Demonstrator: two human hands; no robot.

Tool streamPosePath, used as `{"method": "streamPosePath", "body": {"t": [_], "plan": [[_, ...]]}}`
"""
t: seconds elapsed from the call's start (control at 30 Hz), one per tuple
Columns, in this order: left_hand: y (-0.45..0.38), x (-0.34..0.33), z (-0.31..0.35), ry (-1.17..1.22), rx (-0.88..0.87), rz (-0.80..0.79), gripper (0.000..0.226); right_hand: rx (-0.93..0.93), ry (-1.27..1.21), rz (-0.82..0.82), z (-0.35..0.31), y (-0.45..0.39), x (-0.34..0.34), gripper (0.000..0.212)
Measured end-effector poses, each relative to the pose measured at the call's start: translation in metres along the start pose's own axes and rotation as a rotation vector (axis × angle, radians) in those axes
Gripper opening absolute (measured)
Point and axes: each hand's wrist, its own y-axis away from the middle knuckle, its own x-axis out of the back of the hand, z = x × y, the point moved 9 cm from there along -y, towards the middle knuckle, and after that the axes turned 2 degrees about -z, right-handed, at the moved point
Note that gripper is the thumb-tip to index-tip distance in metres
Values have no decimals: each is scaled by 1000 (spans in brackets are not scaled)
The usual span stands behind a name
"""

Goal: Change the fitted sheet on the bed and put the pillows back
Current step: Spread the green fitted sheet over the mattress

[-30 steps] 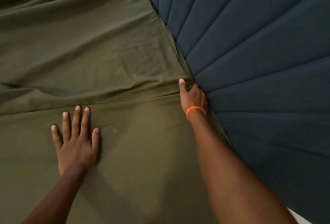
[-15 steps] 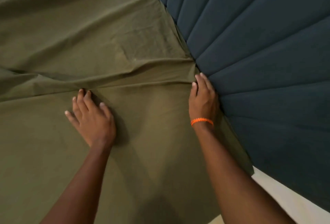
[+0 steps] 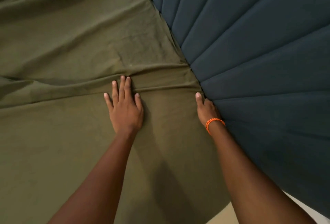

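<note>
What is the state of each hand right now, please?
Left hand: open, flat on the green sheet.
Right hand: at the sheet's edge by the headboard; fingers hidden, cannot be told.

A dark blue padded headboard [image 3: 259, 48] occupies the upper right of the view, its upholstered surface divided by stitched seams into long channels that fan out from the lower left toward the top and right edges. Below the headboard, at the bottom right corner, a narrow strip of pale wall or floor surface [image 3: 310, 211] is visible; which of the two it is cannot be determined
</note>
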Motion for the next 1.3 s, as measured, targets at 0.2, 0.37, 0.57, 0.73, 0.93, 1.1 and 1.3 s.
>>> {"method": "streamPosePath", "body": {"t": [0.2,0.37,0.57,0.73,0.93,1.1,1.3], "plan": [[1,3,-2,-61,-5,32,60,209,101,520,-42,87,19,32],[-41,41,4,-35,75,193,32,722,-186,428,-163,61,-9,40],[-115,38,-17,24,66,70,52,504,65,295,-251,-33,-1,64],[-118,25,-23,17,34,0,61,332,72,111,-256,-74,-14,82],[-140,24,-30,-31,-13,-9,61,206,45,19,-271,-108,-21,92],[-165,71,-41,70,12,230,41,459,306,641,-288,-47,10,23],[-195,124,-148,-100,458,348,37,1031,339,270,-422,-17,-67,51]]}}
